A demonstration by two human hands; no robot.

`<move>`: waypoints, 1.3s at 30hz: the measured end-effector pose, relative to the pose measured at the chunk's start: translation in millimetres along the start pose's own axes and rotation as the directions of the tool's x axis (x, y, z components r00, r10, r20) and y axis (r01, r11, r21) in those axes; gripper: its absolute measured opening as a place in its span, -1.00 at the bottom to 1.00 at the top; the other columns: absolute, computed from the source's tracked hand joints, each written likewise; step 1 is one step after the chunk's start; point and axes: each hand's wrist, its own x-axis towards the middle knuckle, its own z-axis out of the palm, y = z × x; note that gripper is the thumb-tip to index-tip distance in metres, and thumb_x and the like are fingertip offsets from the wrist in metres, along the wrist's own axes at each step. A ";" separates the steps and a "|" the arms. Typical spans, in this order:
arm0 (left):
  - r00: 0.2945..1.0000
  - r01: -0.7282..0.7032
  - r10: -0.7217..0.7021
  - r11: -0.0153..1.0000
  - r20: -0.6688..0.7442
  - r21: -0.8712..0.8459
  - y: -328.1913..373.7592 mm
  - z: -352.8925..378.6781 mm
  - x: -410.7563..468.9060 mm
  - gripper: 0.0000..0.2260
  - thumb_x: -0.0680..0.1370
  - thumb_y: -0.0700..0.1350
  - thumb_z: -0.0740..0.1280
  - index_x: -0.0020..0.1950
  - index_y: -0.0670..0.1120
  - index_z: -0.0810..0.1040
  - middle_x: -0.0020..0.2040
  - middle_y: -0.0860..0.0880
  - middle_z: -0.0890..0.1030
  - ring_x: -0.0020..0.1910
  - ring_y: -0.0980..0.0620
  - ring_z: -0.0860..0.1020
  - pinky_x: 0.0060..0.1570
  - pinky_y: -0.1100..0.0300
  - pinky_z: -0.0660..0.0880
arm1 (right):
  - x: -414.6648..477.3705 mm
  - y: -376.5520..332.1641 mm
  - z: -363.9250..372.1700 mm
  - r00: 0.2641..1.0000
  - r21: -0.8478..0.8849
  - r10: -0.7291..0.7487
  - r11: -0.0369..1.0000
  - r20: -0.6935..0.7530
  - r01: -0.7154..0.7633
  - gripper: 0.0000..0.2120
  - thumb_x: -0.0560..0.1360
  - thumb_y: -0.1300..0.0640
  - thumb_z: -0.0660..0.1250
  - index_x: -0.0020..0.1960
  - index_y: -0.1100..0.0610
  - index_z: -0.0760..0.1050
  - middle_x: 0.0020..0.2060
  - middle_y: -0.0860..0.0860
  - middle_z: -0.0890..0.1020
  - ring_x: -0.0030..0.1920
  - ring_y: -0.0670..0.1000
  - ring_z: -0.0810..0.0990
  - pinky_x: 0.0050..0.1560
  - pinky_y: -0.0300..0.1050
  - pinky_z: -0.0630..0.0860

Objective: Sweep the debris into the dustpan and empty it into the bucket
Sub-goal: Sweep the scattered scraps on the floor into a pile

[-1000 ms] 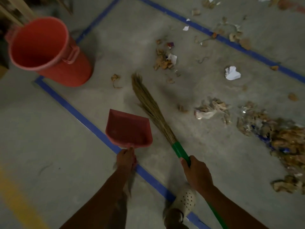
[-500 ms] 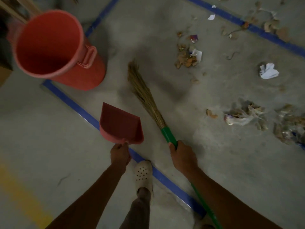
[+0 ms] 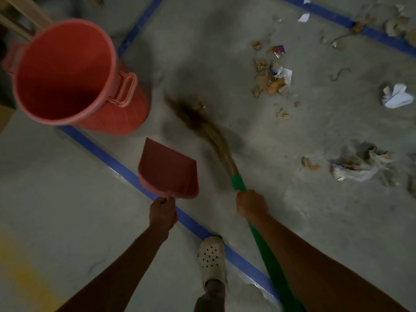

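One red bucket (image 3: 67, 73) stands upright at the upper left on a grey concrete floor (image 3: 292, 221), just inside a corner of blue tape lines (image 3: 108, 158). One red dustpan (image 3: 168, 170), looks empty as far as I can tell, is held above the tape by its handle with the left hand (image 3: 163, 213) closed round it. One broom (image 3: 216, 140) with a green handle, right hand (image 3: 251, 203) wrapped tight around it just below the bristles, which are blurred and touching the floor next to a small brown scrap (image 3: 198, 105). Debris is spread to the right: a clump of dry leaves and wrappers (image 3: 270, 79), one crumpled white paper (image 3: 396, 97), a crumpled plastic bag (image 3: 358, 167), plus loose bits by the far tape. No readable writing anywhere. One pale clog (image 3: 211, 260) sits beside the tape. Dim lighting, yellow-painted patch (image 3: 20, 275) at lower left.
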 end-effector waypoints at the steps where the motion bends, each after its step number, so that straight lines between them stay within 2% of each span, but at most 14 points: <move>1: 1.000 -0.006 0.006 1.000 0.023 0.016 0.2 5.1 -0.4 -0.71 0.63 -0.07 0.31 -0.22 -0.18 0.40 -0.50 -0.13 0.39 -0.62 0.03 0.32 -0.60 0.30 0.17 | 2.1 9.0 -0.8 0.999 0.052 0.037 0.998 -0.022 -0.036 -0.53 0.72 0.02 -0.03 0.26 0.31 0.51 0.19 0.22 0.59 0.20 0.19 0.59 0.23 0.03 0.53; 6: 0.993 -0.033 0.027 0.998 0.113 0.054 1.6 45.2 -13.3 -0.72 0.65 -0.08 0.29 -0.21 -0.17 0.37 -0.46 -0.16 0.37 -0.64 0.03 0.28 -0.63 0.32 0.17 | 12.3 73.7 3.7 0.948 0.352 0.314 0.894 -0.050 -0.278 -0.48 0.68 -0.12 0.01 0.11 0.27 0.54 -0.06 0.18 0.62 -0.02 0.18 0.64 -0.05 -0.02 0.56; 8: 0.989 -0.028 0.020 0.998 0.147 0.054 1.2 64.1 -21.4 -0.70 0.65 -0.10 0.29 -0.24 -0.15 0.34 -0.46 -0.15 0.35 -0.57 0.01 0.28 -0.65 0.32 0.18 | 6.5 103.9 3.8 0.941 0.342 0.335 0.891 -0.051 -0.299 -0.50 0.69 -0.10 0.01 0.09 0.26 0.55 -0.09 0.16 0.63 -0.06 0.15 0.66 -0.09 -0.01 0.59; 11: 0.981 -0.044 0.027 0.996 0.192 0.080 0.2 92.8 -37.0 -0.67 0.64 -0.07 0.31 -0.27 -0.15 0.34 -0.42 -0.16 0.38 -0.51 -0.03 0.34 -0.62 0.29 0.24 | -6.5 147.6 -1.1 0.940 0.259 0.335 0.916 -0.072 -0.306 -0.59 0.70 0.00 -0.02 0.10 0.23 0.51 -0.08 0.13 0.61 -0.06 0.11 0.67 -0.07 -0.05 0.63; 15: 0.975 -0.089 0.057 0.986 0.216 0.141 0.3 130.3 -67.1 -0.65 0.62 -0.02 0.33 -0.30 -0.12 0.36 -0.44 -0.14 0.40 -0.52 -0.01 0.38 -0.58 0.27 0.28 | -21.1 200.3 -8.3 0.916 0.383 0.398 0.855 -0.048 -0.351 -0.59 0.71 0.01 0.01 0.06 0.28 0.51 -0.04 0.20 0.65 -0.06 0.15 0.70 0.03 0.08 0.65; 18: 0.965 -0.113 0.070 0.981 0.254 0.160 -5.0 161.7 -97.0 -0.65 0.62 -0.03 0.34 -0.30 -0.12 0.36 -0.45 -0.12 0.37 -0.52 0.00 0.35 -0.57 0.26 0.31 | -31.3 246.2 -11.6 0.900 0.537 0.435 0.763 -0.014 -0.361 -0.59 0.70 0.01 0.04 -0.09 0.28 0.46 -0.05 0.20 0.64 -0.08 0.16 0.69 0.06 0.12 0.64; 22: 0.952 -0.171 0.103 0.960 0.287 0.221 -17.7 205.5 -141.5 -0.64 0.63 -0.01 0.32 -0.30 -0.12 0.36 -0.50 -0.10 0.36 -0.61 0.04 0.33 -0.62 0.31 0.23 | -50.5 309.2 -13.5 0.900 0.701 0.430 0.620 0.071 -0.351 -0.59 0.69 0.11 0.01 0.23 0.40 0.46 -0.05 0.21 0.47 -0.02 0.18 0.48 0.23 0.20 0.52; 24: 0.940 -0.206 0.118 0.943 0.319 0.260 -25.4 227.5 -163.7 -0.64 0.64 0.01 0.31 -0.29 -0.13 0.37 -0.51 -0.10 0.37 -0.64 0.05 0.31 -0.63 0.32 0.20 | -62.4 338.4 -15.4 0.870 0.750 0.486 0.546 0.079 -0.373 -0.59 0.70 0.04 0.05 0.08 0.37 0.47 -0.11 0.19 0.53 -0.07 0.20 0.55 0.16 0.17 0.58; 26: 0.934 -0.214 0.112 0.936 0.338 0.281 -34.2 250.4 -185.8 -0.64 0.64 0.02 0.31 -0.27 -0.14 0.37 -0.48 -0.12 0.36 -0.61 0.03 0.33 -0.64 0.30 0.23 | -74.0 368.3 -17.2 0.810 0.797 0.576 0.436 0.110 -0.418 -0.56 0.68 -0.10 0.07 -0.16 0.23 0.38 -0.19 0.16 0.59 -0.18 0.14 0.64 0.00 0.07 0.65; 27: 0.934 -0.212 0.109 0.936 0.341 0.280 -38.7 261.8 -196.5 -0.63 0.63 0.02 0.32 -0.28 -0.13 0.35 -0.47 -0.12 0.36 -0.59 0.02 0.34 -0.64 0.29 0.25 | -78.9 382.9 -18.8 0.796 0.822 0.592 0.385 0.130 -0.421 -0.56 0.67 -0.14 0.07 -0.19 0.19 0.35 -0.22 0.15 0.60 -0.22 0.11 0.63 -0.05 0.04 0.64; 31: 0.920 -0.211 0.090 0.934 0.382 0.288 -55.9 308.0 -242.3 -0.64 0.64 -0.01 0.32 -0.26 -0.15 0.34 -0.44 -0.14 0.35 -0.50 -0.02 0.34 -0.64 0.29 0.28 | -97.2 444.3 -24.3 0.773 0.866 0.615 0.291 0.156 -0.406 -0.55 0.66 -0.17 0.06 -0.09 0.19 0.42 -0.25 0.13 0.60 -0.32 0.07 0.58 -0.19 -0.03 0.58; 34: 0.898 -0.222 0.074 0.928 0.434 0.300 -69.1 339.2 -274.7 -0.65 0.63 0.00 0.33 -0.24 -0.16 0.35 -0.46 -0.13 0.37 -0.52 -0.01 0.35 -0.58 0.27 0.30 | -111.7 488.0 -29.3 0.756 0.897 0.635 0.226 0.160 -0.380 -0.56 0.66 -0.17 0.07 -0.03 0.20 0.44 -0.26 0.13 0.60 -0.32 0.07 0.58 -0.20 -0.03 0.58; 39: 0.862 -0.259 0.069 0.912 0.502 0.318 -83.2 383.0 -320.5 -0.68 0.61 0.01 0.36 -0.19 -0.18 0.42 -0.45 -0.10 0.42 -0.54 0.03 0.39 -0.59 0.25 0.34 | -135.6 552.3 -35.2 0.702 0.947 0.681 0.036 0.211 -0.319 -0.58 0.64 -0.15 0.13 -0.08 0.20 0.46 -0.32 0.12 0.56 -0.36 0.08 0.56 -0.17 0.02 0.60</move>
